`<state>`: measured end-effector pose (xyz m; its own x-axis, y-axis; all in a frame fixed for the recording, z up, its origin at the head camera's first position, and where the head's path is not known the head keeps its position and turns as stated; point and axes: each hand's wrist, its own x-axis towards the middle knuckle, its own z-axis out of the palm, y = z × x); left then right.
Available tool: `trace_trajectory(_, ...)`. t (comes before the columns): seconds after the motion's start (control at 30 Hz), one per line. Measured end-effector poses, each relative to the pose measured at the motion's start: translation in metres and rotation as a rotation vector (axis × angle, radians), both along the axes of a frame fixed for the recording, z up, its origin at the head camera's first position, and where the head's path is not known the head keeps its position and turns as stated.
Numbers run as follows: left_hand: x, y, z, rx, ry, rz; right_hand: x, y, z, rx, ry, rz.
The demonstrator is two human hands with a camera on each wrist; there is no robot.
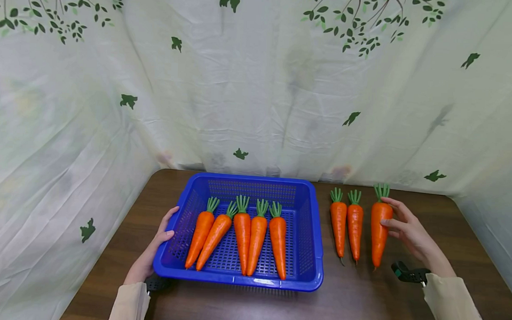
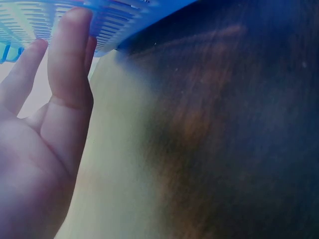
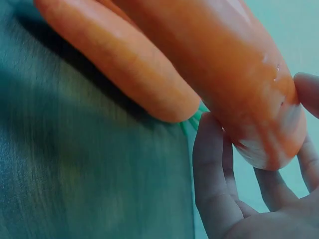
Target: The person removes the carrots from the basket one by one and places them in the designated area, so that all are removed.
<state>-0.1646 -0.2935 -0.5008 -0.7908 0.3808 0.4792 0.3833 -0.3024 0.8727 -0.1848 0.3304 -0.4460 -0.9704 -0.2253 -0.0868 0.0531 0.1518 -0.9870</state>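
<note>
Head view: from beside the table (image 1: pixel 340 304), right hand (image 1: pixel 412 233) noted pinching a carrot (image 1: pixel 379 230) by its thick end, below the green top. Risk, my judgement: smooth surface plus a hold at one end only, so the tip could swing and knock the two loose carrots (image 1: pixel 338 224) at nine o'clock from it. Carrot lies at nine o'clock from the right hand's palm. Left hand (image 1: pixel 153 249) touches the rim of the blue basket (image 1: pixel 235 280), which lies at about two o'clock from it; five carrots inside. Uneven pressure there might slide or tilt the basket and roll its contents.

Left wrist view: fingers fairly straight, against the basket's slotted outer side at twelve o'clock. Firmness of contact: cannot tell.

Right wrist view: thumb and fingers close on the carrot from either side; its body runs toward eleven o'clock. Tip out of view here.
</note>
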Motion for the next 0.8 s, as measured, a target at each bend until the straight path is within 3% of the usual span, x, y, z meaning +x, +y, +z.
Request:
trace_trajectory(0.23, 0.003, 0.001, 0.002, -0.011, -0.026, 0.008, -0.003, 0.001, -0.007, 0.026, -0.014, -0.007)
trace_trajectory(0.67, 0.001, 0.001, 0.001, 0.001, -0.011, 0.001, -0.007, -0.002, -0.013, 0.065, -0.012, -0.041)
trace_trajectory(0.8, 0.005, 0.001, 0.004, -0.026, -0.068, 0.008, -0.008, -0.002, -0.014, 0.074, -0.017, -0.041)
